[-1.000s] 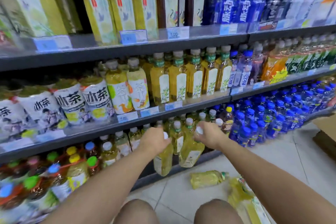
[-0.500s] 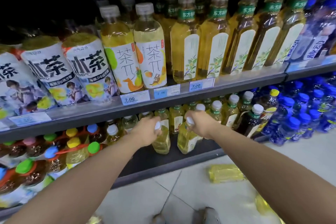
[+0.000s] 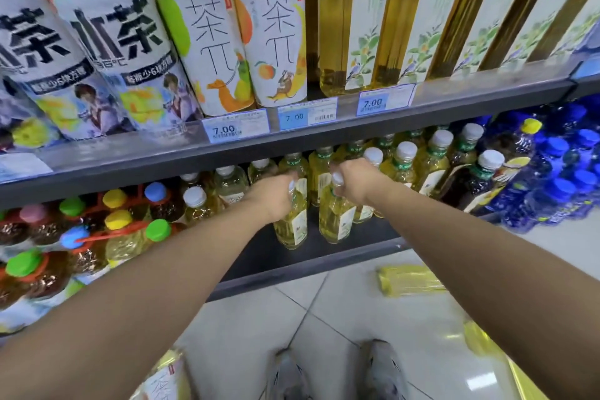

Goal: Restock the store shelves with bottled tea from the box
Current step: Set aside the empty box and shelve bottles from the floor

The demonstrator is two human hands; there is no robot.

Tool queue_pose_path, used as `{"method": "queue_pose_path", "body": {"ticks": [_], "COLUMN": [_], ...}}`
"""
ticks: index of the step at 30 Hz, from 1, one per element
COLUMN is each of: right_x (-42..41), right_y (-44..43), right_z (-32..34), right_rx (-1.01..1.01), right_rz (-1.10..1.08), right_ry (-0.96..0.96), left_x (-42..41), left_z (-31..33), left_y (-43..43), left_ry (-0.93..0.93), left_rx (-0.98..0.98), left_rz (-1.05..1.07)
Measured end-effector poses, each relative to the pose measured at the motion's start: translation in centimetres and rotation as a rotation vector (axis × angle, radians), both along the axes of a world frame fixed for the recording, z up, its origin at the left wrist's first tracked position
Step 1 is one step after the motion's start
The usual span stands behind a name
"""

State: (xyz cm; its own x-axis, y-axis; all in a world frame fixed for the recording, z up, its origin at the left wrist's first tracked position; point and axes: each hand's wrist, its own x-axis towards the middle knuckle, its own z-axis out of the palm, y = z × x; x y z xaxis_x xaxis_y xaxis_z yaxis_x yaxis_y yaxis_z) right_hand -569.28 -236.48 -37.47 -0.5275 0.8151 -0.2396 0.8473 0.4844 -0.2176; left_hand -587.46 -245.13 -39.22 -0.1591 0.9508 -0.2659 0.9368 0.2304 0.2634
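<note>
Bottled tea, two bottles, at centre frame in the head view: the left-hand tea bottle (image 3: 291,224) and the right-hand tea bottle (image 3: 336,221) stand upright side by side, just apart, on the dark bottom shelf (image 3: 324,256), near its front lip. Left hand (image 3: 271,195) is wrapped over the neck and cap of its bottle, fingers clamped around the top; right hand (image 3: 355,183) grips the neck of the other likewise, white cap showing above the curled fingers. Both forearms reach in from the lower corners of the frame. Behind the hands, right of centre, a row of white-capped yellow tea bottles (image 3: 402,166) fills the back of the same shelf. Lower left: bottles with coloured caps (image 3: 113,221), green, yellow, blue, pink. Far right: blue water bottles (image 3: 558,185) packed tight. Across the middle runs the grey upper shelf edge (image 3: 227,153) carrying price tags (image 3: 383,101) reading 7.00. Above it, upper left, large white-labelled tea bottles (image 3: 113,52); upper right, tall amber bottles with leaf-print labels (image 3: 425,19). On the tiled floor (image 3: 341,312), right of centre, one yellow bottle lies on its side (image 3: 409,279), blurred. Bottom centre, two grey shoes (image 3: 384,370), toes toward the shelf. Bottom left edge, part of another labelled bottle (image 3: 162,380), blurred.
</note>
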Motion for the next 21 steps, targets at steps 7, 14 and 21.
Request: {"method": "queue_pose_path", "body": {"ticks": [7, 14, 21], "right_x": [-0.5, -0.9, -1.8], "right_y": [-0.2, 1.8, 3.5], "right_z": [-1.3, -2.1, -2.6], "right_rx": [0.023, 0.094, 0.094], "right_rz": [-0.107, -0.083, -0.051], "right_ry": [0.088, 0.114, 0.020], "left_x": [1.8, 2.7, 3.2], "left_z": [-0.3, 0.1, 0.2], "left_y": [0.5, 2.1, 3.6], "left_ry": [0.056, -0.039, 0.005], "left_rx": [0.099, 0.163, 0.183], "left_rz": [0.132, 0.047, 0.077]}}
